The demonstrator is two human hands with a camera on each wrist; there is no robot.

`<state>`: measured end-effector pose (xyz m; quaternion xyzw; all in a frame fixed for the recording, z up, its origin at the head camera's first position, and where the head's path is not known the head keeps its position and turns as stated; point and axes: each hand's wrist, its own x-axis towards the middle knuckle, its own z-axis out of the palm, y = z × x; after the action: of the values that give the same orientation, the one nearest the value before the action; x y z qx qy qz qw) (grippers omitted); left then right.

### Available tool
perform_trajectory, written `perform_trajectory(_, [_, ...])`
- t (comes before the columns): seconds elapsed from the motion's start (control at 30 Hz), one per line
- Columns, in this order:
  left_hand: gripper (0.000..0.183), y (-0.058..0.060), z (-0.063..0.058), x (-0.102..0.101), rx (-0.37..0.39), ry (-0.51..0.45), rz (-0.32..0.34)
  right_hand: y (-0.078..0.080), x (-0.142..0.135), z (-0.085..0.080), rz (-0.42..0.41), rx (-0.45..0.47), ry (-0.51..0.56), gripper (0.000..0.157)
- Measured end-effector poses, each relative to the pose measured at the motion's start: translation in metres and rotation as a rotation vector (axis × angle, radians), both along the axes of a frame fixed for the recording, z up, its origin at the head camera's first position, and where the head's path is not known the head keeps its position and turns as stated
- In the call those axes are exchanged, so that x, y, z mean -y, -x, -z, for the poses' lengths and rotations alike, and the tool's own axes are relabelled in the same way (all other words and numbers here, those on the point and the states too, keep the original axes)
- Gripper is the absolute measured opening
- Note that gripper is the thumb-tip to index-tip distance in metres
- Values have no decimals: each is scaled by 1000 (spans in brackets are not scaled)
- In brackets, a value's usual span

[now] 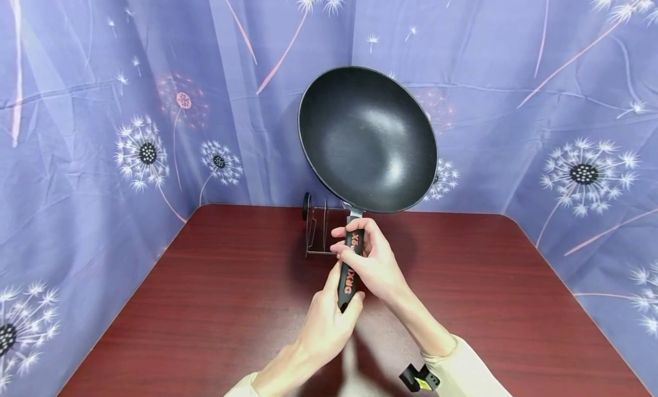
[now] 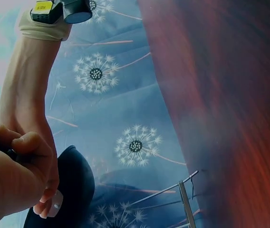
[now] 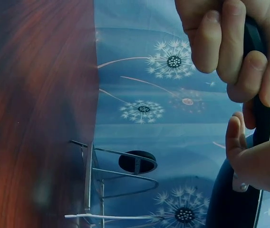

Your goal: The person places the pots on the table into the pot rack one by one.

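Observation:
A black wok (image 1: 367, 140) is held up over the table, its dark inside facing the head camera and its long handle (image 1: 349, 287) slanting down toward the person. My left hand (image 1: 326, 323) grips the lower end of the handle, thumb along one side. Higher up, close to the metal neck, my right hand (image 1: 372, 260) holds the same handle between thumb and fingers. Orange-red lettering shows on the handle, partly covered by the right fingers. In the right wrist view the left hand's curled fingers (image 3: 251, 71) wrap the black handle.
Behind the handle, a metal wire rack (image 1: 325, 253) stands on the reddish-brown table (image 1: 231, 283), partly hidden by the right hand. A black round piece (image 1: 307, 206) shows at its left side. Blue dandelion-patterned cloth (image 1: 267, 128) hangs around the table's back and sides.

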<state>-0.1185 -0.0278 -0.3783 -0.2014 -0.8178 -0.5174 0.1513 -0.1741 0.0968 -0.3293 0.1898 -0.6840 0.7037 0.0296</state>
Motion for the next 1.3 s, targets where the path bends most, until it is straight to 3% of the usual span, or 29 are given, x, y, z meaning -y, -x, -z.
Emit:
perform_trajectory(0.53, [60,-3,4,15,-79,84,-113,13,19,13,-187,-96,161,34])
perform_trajectory(0.87, [60,-8,4,20,-158,197,-234,22,29,19,-308,-169,246,34])
perform_trajectory(1.3, [56,-7,5,31,-194,277,-309,34,45,27,-427,-179,328,33])
